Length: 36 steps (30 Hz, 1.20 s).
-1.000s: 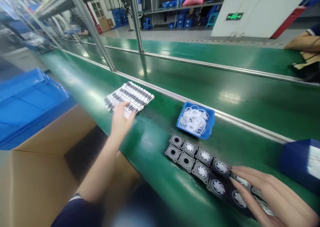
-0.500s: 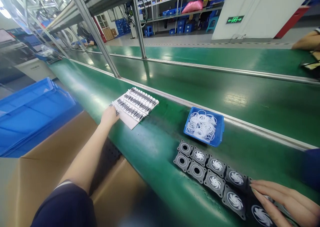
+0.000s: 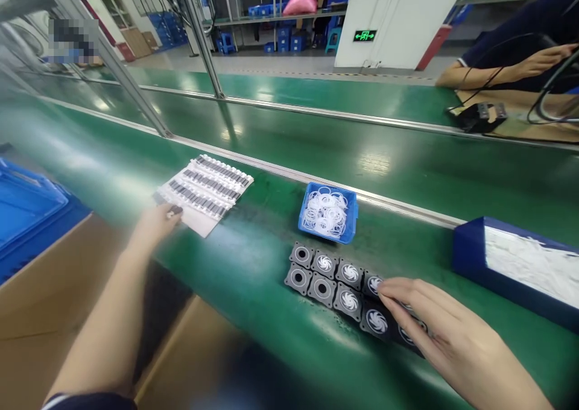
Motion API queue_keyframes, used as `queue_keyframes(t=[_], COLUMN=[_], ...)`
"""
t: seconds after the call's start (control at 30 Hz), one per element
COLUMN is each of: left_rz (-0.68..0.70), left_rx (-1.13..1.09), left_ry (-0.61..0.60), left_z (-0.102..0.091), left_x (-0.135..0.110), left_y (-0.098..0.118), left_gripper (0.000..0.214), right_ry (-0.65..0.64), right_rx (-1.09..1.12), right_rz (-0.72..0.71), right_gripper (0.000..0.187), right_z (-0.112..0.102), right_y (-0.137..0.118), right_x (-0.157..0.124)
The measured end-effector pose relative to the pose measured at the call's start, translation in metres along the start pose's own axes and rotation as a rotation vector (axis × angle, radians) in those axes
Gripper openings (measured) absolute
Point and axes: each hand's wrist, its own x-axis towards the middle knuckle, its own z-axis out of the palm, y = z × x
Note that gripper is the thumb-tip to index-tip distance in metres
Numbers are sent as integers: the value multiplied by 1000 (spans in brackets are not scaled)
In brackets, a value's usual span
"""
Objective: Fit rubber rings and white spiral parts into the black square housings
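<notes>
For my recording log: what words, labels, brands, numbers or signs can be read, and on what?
No words, brands or numbers can be read.
Green sign on the white pillar: figure and arrows, no legible lettering.
Black parts: white swirls, no readable text.
White-and-dark pieces: too small to tell.

desk point(image 3: 253, 265): long, glossy green, lights reflected | left: metal posts point(image 3: 202, 42) | far: grey floor point(image 3: 271, 64), shelving point(image 3: 248, 22), blue bins point(image 3: 265, 10), teal stool point(image 3: 333, 38) | far right: white pillar point(image 3: 398, 30), green exit sign point(image 3: 365, 35)
</notes>
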Motion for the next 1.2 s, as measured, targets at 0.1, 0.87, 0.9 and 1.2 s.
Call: queue_keyframes(t=[0.1, 0.87, 0.9, 1.2], left_rz=[127, 577, 559, 573], left_rx=[-215, -839, -858, -921], left_ry=[-72, -502, -523, -548], left_z=[1, 43, 43, 31], left_x=[-51, -170, -171, -164], left_y=[46, 202, 202, 188], left_gripper=[34, 33, 37, 9], right_ry=[1, -60, -54, 75], right_rx=[103, 549, 546, 849], right_rz=[28, 185, 172, 351], right_gripper=[20, 32, 31, 13], right_z=[9, 39, 39, 39], right_y=[-13, -76, -76, -65], right_x=[10, 45, 45, 38])
